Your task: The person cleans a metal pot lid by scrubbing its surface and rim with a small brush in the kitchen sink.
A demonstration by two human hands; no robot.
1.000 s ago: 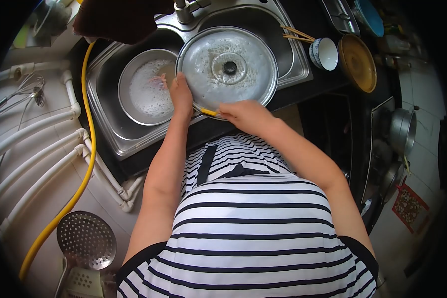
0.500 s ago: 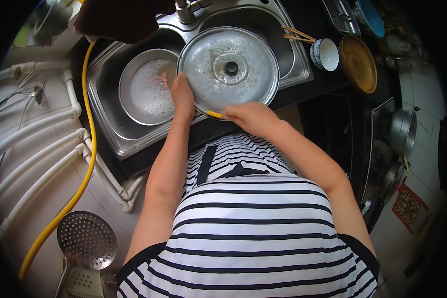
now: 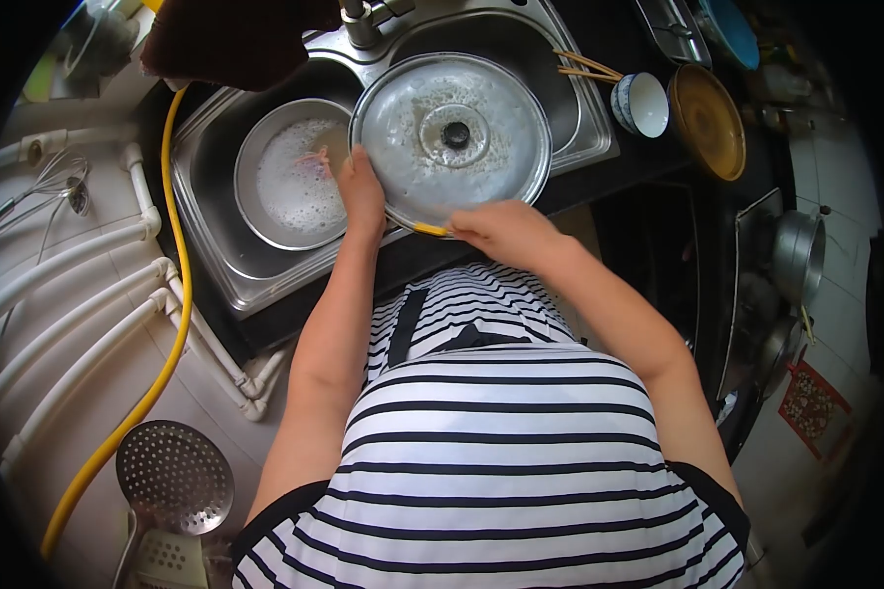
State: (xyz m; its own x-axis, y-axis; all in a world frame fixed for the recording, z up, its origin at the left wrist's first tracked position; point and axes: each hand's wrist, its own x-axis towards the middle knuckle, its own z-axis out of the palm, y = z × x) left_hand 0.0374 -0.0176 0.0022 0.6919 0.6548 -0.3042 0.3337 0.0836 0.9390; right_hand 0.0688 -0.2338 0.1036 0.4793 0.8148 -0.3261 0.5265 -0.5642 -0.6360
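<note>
Counter: black, around the double steel sink (image 3: 221,265)
Tap: at the sink's back edge, toward eleven to twelve o'clock (image 3: 361,27)
Left sink bowl: ten o'clock, holding a round metal basin (image 3: 248,211) of white suds (image 3: 300,196), a pink item (image 3: 316,157) among them
Chopsticks: one o'clock, over the sink's right rim (image 3: 589,69)
Patterned bowl: between one and two, on the counter (image 3: 644,105)
Brown round dish: two o'clock, just beside that bowl (image 3: 707,123)
Metal tray: one o'clock, farther back (image 3: 674,31)

No legible txt, labels, nos. or signs.
</note>
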